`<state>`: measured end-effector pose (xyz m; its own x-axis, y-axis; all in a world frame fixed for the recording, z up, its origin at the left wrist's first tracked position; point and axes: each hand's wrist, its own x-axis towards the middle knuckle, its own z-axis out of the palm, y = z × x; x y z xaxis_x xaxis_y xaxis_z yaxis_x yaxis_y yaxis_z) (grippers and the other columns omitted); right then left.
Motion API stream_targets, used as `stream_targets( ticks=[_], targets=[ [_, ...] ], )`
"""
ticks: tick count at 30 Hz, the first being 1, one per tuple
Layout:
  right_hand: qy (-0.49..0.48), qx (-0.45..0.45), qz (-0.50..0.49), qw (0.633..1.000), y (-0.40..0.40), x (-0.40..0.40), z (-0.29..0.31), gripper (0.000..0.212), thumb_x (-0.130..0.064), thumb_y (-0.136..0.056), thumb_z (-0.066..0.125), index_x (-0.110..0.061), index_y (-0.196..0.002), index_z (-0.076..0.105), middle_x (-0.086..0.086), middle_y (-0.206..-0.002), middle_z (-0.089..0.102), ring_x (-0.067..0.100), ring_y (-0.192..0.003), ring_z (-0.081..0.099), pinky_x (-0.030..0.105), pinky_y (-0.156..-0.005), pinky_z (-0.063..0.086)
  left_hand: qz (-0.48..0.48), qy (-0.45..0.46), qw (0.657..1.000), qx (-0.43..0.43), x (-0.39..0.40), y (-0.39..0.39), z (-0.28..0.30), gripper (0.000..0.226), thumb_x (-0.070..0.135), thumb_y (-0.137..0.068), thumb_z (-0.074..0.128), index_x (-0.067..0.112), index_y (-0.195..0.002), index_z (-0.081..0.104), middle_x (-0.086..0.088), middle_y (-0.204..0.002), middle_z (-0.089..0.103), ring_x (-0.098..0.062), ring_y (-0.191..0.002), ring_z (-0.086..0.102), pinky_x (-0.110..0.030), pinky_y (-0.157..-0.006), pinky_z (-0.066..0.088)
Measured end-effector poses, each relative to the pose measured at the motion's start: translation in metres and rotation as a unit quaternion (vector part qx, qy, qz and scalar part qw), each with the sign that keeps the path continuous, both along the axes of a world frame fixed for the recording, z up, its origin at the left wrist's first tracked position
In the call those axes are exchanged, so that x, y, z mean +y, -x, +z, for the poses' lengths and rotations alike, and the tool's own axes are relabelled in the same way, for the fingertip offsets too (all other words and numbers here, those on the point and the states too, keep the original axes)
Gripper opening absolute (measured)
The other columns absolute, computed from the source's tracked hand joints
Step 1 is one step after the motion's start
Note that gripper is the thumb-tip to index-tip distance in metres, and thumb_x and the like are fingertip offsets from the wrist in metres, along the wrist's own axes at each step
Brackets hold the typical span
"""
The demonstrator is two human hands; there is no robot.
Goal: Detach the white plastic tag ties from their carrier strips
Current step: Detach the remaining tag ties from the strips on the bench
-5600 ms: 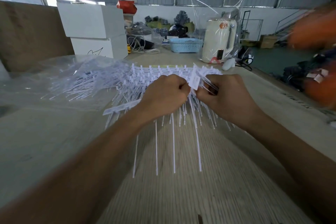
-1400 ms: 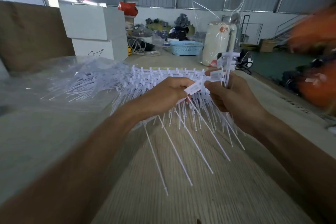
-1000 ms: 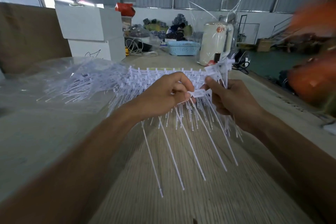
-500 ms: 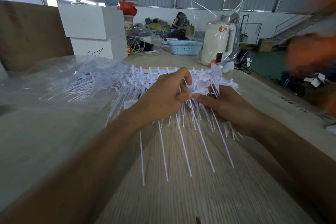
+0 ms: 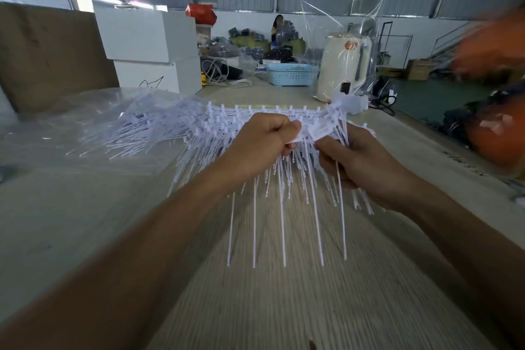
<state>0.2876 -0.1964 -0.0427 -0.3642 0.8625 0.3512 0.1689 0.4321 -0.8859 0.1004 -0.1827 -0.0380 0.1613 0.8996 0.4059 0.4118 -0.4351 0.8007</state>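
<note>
Wooden table nearest. Above it, left hand fisted around a strip of white ties — tails hang down. Right hand pinches one tie's tag, with detached ties bunched in its palm. Far left — loose ties on plastic; kettle far right.

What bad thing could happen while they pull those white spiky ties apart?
The left hand grips a carrier strip while the right hand pinches one tie's tag and also holds a bundle of loose ties. A hard tug might snap the thin tie instead of freeing it cleanly. The right hand looks full, so loose ties may slip out onto the table. The long tails hang close together and could tangle.
</note>
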Motion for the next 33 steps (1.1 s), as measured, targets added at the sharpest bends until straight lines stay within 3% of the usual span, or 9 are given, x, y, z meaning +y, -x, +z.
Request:
stream_targets(
  ticks=[5,8,10,12,16,21,25,27,33],
  targets=[
    [-0.087,0.005,-0.01,0.996,0.004,-0.001,-0.003,0.026,-0.018,-0.102,0.053,-0.023,-0.077,0.057,-0.004,-0.056,0.043,0.001,-0.043,0.035,0.012,-0.043,0.032,0.002,0.021,0.999,-0.028,0.0,-0.002,-0.001,0.044,0.03,-0.1,0.058,-0.01,-0.083,0.064,-0.007,-0.065,0.058,-0.016,-0.063,0.052,-0.031,-0.072,0.043],
    [-0.129,-0.022,-0.017,0.991,0.002,0.0,-0.004,0.026,-0.017,-0.101,0.054,-0.008,-0.077,0.053,-0.002,-0.058,0.043,0.001,-0.046,0.038,0.012,-0.047,0.034,-0.011,0.063,0.995,-0.071,0.001,-0.001,0.002,0.041,0.025,-0.099,0.061,-0.012,-0.081,0.063,0.0,-0.058,0.055,-0.006,-0.053,0.054,-0.017,-0.068,0.047],
    [-0.161,-0.048,-0.03,0.985,0.001,0.0,-0.005,0.027,-0.025,-0.098,0.056,-0.011,-0.076,0.053,-0.006,-0.058,0.045,0.003,-0.05,0.042,0.015,-0.051,0.036,-0.024,0.085,0.993,-0.083,0.0,0.0,0.004,0.035,0.02,-0.098,0.06,-0.002,-0.071,0.059,0.007,-0.047,0.048,-0.001,-0.042,0.047,-0.008,-0.053,0.041],
    [-0.187,-0.08,-0.047,0.978,-0.001,0.001,-0.006,0.021,-0.035,-0.093,0.056,-0.019,-0.079,0.059,-0.004,-0.064,0.055,0.011,-0.057,0.051,0.025,-0.059,0.043,-0.033,0.098,0.992,-0.07,-0.001,0.002,0.007,0.035,0.019,-0.098,0.06,-0.005,-0.073,0.059,0.007,-0.044,0.045,-0.004,-0.04,0.041,-0.015,-0.048,0.037],
    [-0.244,-0.138,-0.066,0.958,-0.005,0.007,-0.008,0.037,-0.035,-0.096,0.056,0.001,-0.09,0.063,0.014,-0.073,0.059,0.021,-0.065,0.052,0.037,-0.065,0.042,-0.042,0.122,0.99,-0.057,-0.004,0.005,0.01,0.039,0.017,-0.098,0.059,0.003,-0.062,0.055,0.007,-0.043,0.044,-0.007,-0.041,0.037,-0.022,-0.05,0.031],
    [-0.376,-0.217,-0.084,0.897,-0.014,0.01,-0.002,0.026,-0.015,-0.098,0.051,-0.027,-0.075,0.045,-0.012,-0.057,0.042,0.017,-0.057,0.041,0.023,-0.053,0.026,-0.055,0.141,0.987,-0.052,-0.005,0.005,0.011,0.04,0.015,-0.096,0.06,0.011,-0.057,0.051,0.003,-0.046,0.042,-0.008,-0.04,0.036,-0.02,-0.047,0.031],
    [-0.241,-0.173,-0.123,0.947,-0.012,0.013,-0.003,0.024,-0.03,-0.098,0.062,-0.01,-0.085,0.065,0.001,-0.067,0.06,0.015,-0.062,0.054,0.024,-0.059,0.039,-0.021,0.056,0.998,0.003,-0.006,0.003,0.011,0.048,0.024,-0.099,0.059,0.02,-0.052,0.052,0.009,-0.046,0.047,-0.007,-0.045,0.04,-0.021,-0.056,0.035],
    [-0.175,-0.144,-0.109,0.968,-0.01,0.011,-0.001,0.035,-0.033,-0.095,0.065,-0.004,-0.077,0.059,0.007,-0.06,0.051,0.013,-0.05,0.044,0.021,-0.051,0.034,0.011,-0.014,0.998,0.058,-0.005,0.003,0.009,0.049,0.029,-0.101,0.057,0.02,-0.053,0.047,0.013,-0.047,0.046,-0.006,-0.047,0.041,-0.023,-0.058,0.034],
    [-0.026,-0.073,-0.107,0.991,-0.006,0.012,-0.003,0.043,-0.023,-0.093,0.07,-0.021,-0.059,0.043,-0.009,-0.049,0.038,0.004,-0.042,0.032,0.02,-0.045,0.028,0.083,-0.11,0.96,0.242,-0.005,-0.002,-0.003,0.039,0.039,-0.103,0.048,0.013,-0.076,0.06,0.002,-0.059,0.052,-0.01,-0.055,0.047,-0.031,-0.058,0.04]
  ],
)
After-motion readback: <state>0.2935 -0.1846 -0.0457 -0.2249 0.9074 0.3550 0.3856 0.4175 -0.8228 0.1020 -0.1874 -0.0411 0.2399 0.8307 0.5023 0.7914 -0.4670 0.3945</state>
